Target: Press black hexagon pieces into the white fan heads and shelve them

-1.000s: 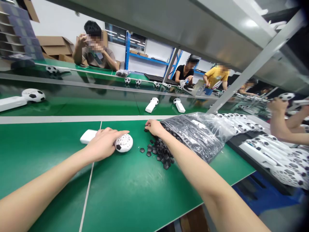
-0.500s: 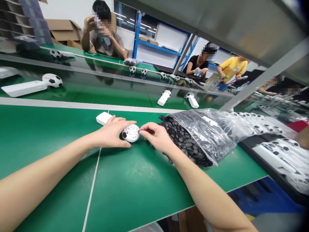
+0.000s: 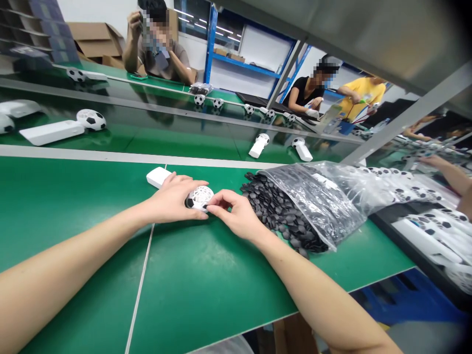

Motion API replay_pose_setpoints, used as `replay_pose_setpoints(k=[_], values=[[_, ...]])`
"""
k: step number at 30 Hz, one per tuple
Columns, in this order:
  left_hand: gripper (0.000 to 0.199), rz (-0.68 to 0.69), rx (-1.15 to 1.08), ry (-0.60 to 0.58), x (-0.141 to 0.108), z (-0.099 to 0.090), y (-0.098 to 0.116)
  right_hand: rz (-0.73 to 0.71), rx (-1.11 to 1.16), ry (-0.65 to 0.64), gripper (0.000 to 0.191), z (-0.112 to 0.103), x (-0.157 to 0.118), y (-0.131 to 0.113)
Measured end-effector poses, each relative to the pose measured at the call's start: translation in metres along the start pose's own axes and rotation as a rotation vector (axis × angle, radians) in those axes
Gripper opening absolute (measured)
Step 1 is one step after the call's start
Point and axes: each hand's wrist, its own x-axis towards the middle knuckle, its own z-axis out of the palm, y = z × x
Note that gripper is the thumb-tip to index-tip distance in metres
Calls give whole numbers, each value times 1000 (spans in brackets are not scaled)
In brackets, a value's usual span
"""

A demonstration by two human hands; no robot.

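A white handheld fan (image 3: 201,195) with a round, football-patterned head lies on the green bench, grille side up. My left hand (image 3: 173,197) is closed around its head, thumb on the near side. Part of the white handle sticks out behind that hand. At the head's right edge, my right hand (image 3: 236,214) pinches a small black piece (image 3: 206,207) between thumb and forefinger, mostly covered by the fingertips, against the ball. Just right of this hand, many flat black pieces (image 3: 275,209) spill from an open clear plastic bag (image 3: 324,196).
A black tray (image 3: 398,241) of similar white fans stands at the right, some under clear plastic. Beyond the bench's pale edge, more fans (image 3: 53,132) lie on a green conveyor. A slanted metal post (image 3: 398,118) rises at right. Co-workers sit across the line; another person's arm (image 3: 448,174) reaches in at right.
My right fingertips have moved slightly left and down, from beside the ball onto its lower right edge. Fans on the conveyor have shifted right. An arm has come into view at far right.
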Motion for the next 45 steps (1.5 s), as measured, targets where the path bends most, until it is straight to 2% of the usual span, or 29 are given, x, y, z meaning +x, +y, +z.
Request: replay_pose_setpoints(k=[3, 8, 11, 15, 20, 23, 26, 29, 31, 33, 38, 41, 45], values=[[79, -24, -9, -5, 0, 0, 2, 55, 45, 1, 5, 2, 0, 2], [75, -44, -19, 10, 1, 1, 2, 50, -15, 28, 8, 3, 1, 5], [71, -54, -29, 10, 1, -1, 3, 79, -58, 80, 20, 3, 3, 9], [64, -87, -63, 5, 1, -4, 8, 185, 144, -22, 42, 7, 5, 13], [61, -77, -95, 16, 1, -3, 8, 200, 212, -61, 43, 6, 9, 14], [64, -11, -100, 10, 1, 1, 6, 207, 97, -104, 32, -9, 12, 11], [69, 45, -76, -17, 0, -1, 5, 260, -160, -130, 16, -29, 12, 8], [68, 54, -84, -157, -3, -10, 8, 272, -369, -203, 15, -39, 9, 10], [68, 6, -111, -251, -4, -15, 12, 269, -454, -242, 15, -39, 7, 12], [70, -48, -153, -281, -5, -14, 18, 277, -485, -268, 11, -37, 7, 14], [57, -57, -245, -165, -6, -3, 27, 261, -534, -288, 10, -35, 7, 11], [55, -23, -276, -193, -6, -3, 25, 277, -518, -288, 13, -37, 6, 9], [56, 1, -290, -238, -7, -8, 22, 288, -462, -373, 7, -40, 6, 8]])
